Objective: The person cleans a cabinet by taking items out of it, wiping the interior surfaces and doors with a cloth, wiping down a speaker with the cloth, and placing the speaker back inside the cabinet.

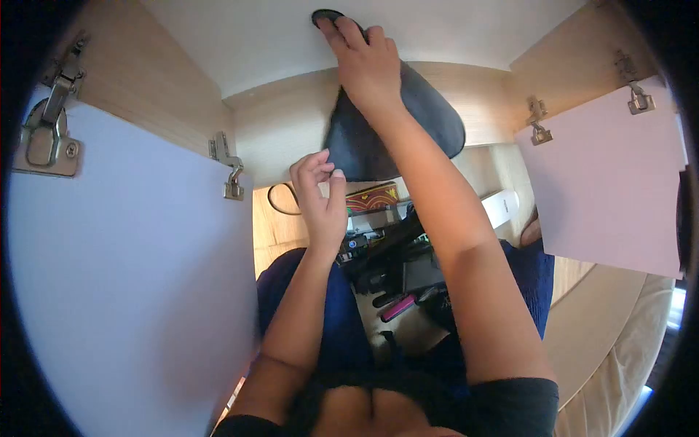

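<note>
A black, roughly triangular flat item (429,109), like a bicycle saddle or pouch, lies at the wooden shelf edge, its narrow end pointing up. My right hand (368,69) reaches over it, fingers curled on the dark rounded tip at the top. Near the item's lower left corner is my left hand (320,193), its fingers bent and the thumb apart; it touches or nearly touches that corner, and nothing shows in it. Below are a red patterned box (373,197) and a pink object (397,308) among dark things.
Open cabinet doors stand at left (131,255) and right (608,175), with metal hinges (227,167). A white box (500,207) lies right of the dark items. My knees are below, and a beige cushion (619,320) is at lower right.
</note>
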Available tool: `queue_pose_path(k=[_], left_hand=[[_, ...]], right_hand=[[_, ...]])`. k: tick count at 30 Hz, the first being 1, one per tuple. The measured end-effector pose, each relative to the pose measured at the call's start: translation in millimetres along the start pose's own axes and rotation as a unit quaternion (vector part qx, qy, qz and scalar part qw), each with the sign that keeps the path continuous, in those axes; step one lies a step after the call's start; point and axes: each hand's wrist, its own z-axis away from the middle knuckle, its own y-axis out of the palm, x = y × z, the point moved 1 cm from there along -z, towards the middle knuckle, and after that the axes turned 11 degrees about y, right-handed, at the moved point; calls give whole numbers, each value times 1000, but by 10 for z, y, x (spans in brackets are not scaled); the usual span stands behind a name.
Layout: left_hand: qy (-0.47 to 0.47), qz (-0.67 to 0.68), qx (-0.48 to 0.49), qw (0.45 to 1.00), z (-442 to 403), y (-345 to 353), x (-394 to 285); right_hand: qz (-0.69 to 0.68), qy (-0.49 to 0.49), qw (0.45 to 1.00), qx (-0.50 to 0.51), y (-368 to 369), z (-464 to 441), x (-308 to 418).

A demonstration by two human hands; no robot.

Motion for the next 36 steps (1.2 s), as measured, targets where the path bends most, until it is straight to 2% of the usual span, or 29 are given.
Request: queue_pose_path(k=[4,7,9,13,17,19,21,25,26,28,30,31,33,34,36], left_hand=[[-11,1,-18,1000,-54,-38,43],[-25,0,-25,999,-5,-5,17],[2,-3,16,1000,-2,9,-30],[-16,11,-33,999,-44,-22,69],[1,0,2,1000,1,-6,39],[-10,-10,-8,1000,-38,-39,70],[-25,-15,-20,999,-52,-62,73],[-29,-13,-9,999,-2,-11,28],[-28,-17,9,999,3,12,18],[-19,-16,23,999,-22,55,23],[-19,-1,14,1000,5,62,61],[-17,1,16,1000,7,64,63],[-25,-7,26,999,16,54,69],[-26,-7,29,999,23,33,73],[-47,4,7,999,15,-2,83]], right_hand=[[48,13,996,70,5,202,106],[30,18,999,26,53,142,134],[29,25,999,30,45,185,167],[43,32,998,25,46,163,188],[12,35,999,25,43,156,136],[11,8,992,126,92,374,-29],[23,74,988,136,65,499,-426],[97,235,966,40,-272,355,-1282],[101,235,966,39,-239,337,-1389],[-1,266,964,14,-82,365,-1571],[20,188,981,46,87,561,-1418],[26,152,983,102,114,607,-1240],[7,155,972,176,-14,594,-899],[8,158,971,178,19,619,-927],[41,347,935,59,104,586,-1035]])
